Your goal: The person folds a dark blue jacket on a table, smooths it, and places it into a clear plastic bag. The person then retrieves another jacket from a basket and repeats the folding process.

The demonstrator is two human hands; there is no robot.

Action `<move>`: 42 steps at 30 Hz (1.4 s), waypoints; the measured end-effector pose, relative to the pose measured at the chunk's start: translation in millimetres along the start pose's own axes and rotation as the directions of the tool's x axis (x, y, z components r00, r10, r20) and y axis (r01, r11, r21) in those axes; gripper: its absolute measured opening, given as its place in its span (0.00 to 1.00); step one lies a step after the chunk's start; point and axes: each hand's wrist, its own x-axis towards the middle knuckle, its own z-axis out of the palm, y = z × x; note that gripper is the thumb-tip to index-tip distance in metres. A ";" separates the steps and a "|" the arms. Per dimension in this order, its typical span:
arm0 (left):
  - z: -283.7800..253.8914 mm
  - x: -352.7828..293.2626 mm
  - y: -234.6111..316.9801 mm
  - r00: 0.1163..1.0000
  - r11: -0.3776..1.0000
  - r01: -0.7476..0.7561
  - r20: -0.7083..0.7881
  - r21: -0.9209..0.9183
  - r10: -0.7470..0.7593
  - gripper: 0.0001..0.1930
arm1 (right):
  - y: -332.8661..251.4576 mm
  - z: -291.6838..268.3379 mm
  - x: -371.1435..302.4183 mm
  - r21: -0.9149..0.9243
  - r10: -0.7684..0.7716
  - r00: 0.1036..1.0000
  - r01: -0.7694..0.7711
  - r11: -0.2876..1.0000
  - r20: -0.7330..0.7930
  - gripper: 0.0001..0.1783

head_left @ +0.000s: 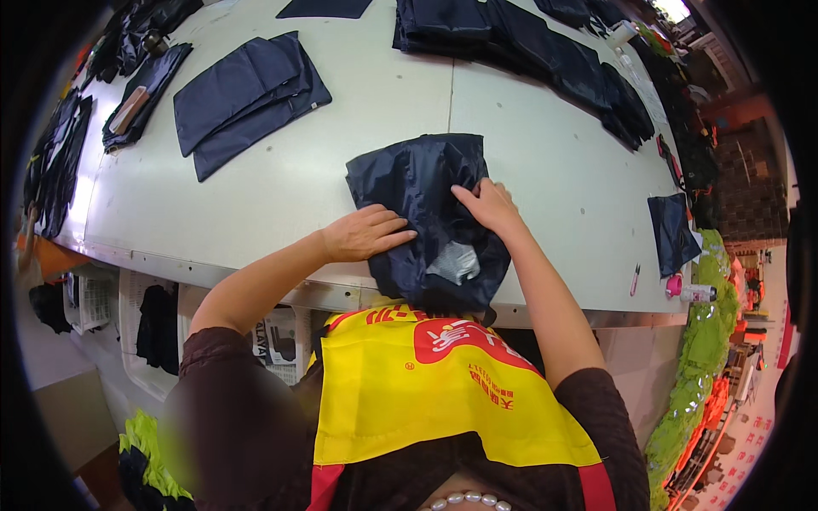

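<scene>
As the head view looks down on the pale table (545, 238), a dark blue cloth (409, 175) lies at its near edge, in front of the person, with its lower end hanging toward the apron (400, 392). It is crumpled and glossy, and a silvery patch (456, 262) shows low on its right half. The left hand (365, 234) rests palm down on the cloth's left side, its fingers stretched out and close together. The right hand (490, 206) touches the upper right side, thumb pointing inward and the other fingers bent at the edge; whether they pinch the cloth, I cannot tell. The 2 hands are apart, with cloth between them. Beyond, to the left, lies a folded dark pile (239, 94); a longer dark stack (520, 47) runs along the far right. Near the table's right edge are a pen (635, 279), a bottle (694, 292) with a pink top, and a small dark piece (671, 238).
</scene>
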 end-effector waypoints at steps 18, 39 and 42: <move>-14.3 69.5 -16.9 0.986 0.982 -0.103 0.113 -0.160 0.122 0.17 | 37.7 26.8 30.0 0.142 -0.014 0.993 0.031 0.989 -0.121 0.28; -29.0 89.2 -72.5 0.827 0.260 0.552 0.482 -0.792 -0.289 0.16 | 19.4 -0.7 -47.5 -0.265 -0.277 0.954 0.299 0.917 0.115 0.62; -33.0 13.9 -171.4 0.509 0.389 0.758 0.101 -0.523 -0.855 0.12 | 47.5 -13.1 -47.1 -0.128 -0.292 0.956 0.294 0.947 0.033 0.57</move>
